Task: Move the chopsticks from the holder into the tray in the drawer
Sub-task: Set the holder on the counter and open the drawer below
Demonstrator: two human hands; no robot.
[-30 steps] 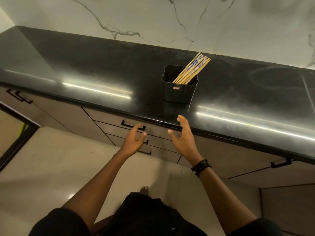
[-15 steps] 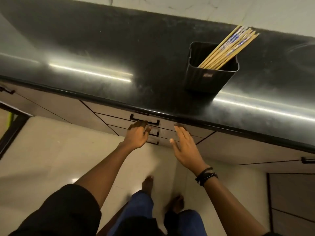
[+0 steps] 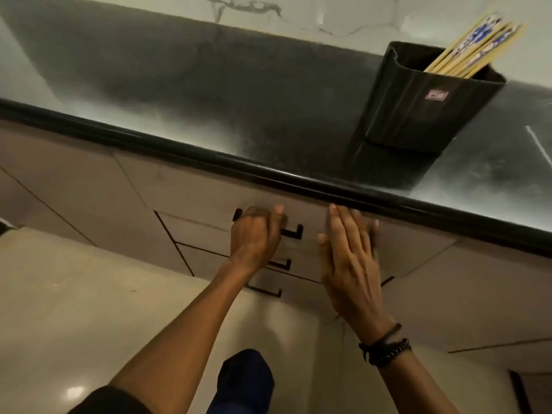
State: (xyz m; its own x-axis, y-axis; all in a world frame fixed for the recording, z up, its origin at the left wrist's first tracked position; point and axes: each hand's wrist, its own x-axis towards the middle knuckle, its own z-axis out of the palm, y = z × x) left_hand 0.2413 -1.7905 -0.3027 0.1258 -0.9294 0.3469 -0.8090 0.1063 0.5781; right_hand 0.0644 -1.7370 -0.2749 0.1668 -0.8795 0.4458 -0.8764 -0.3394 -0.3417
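Observation:
A black plastic holder point(image 3: 418, 115) stands on the black countertop point(image 3: 239, 100) near its front edge, at the upper right. Several wooden chopsticks point(image 3: 475, 46) with blue-patterned tops lean out of it to the right. Below the counter edge, my left hand point(image 3: 257, 234) is curled around the black handle point(image 3: 294, 233) of the top drawer point(image 3: 191, 189). My right hand point(image 3: 349, 258) rests flat, fingers spread, on the same drawer front just right of the handle. The drawer is closed, so the tray inside is hidden.
Two more drawers with black handles point(image 3: 280, 264) sit below the top one. Beige cabinet doors point(image 3: 59, 180) flank the drawers. The rounded counter edge point(image 3: 179, 150) overhangs them. A white marble wall point(image 3: 298, 13) backs the counter; pale floor tiles point(image 3: 74, 309) lie below.
My view has moved closer to the drawers. My left hand has closed around the top drawer's handle, and my right hand has come up flat against the drawer front.

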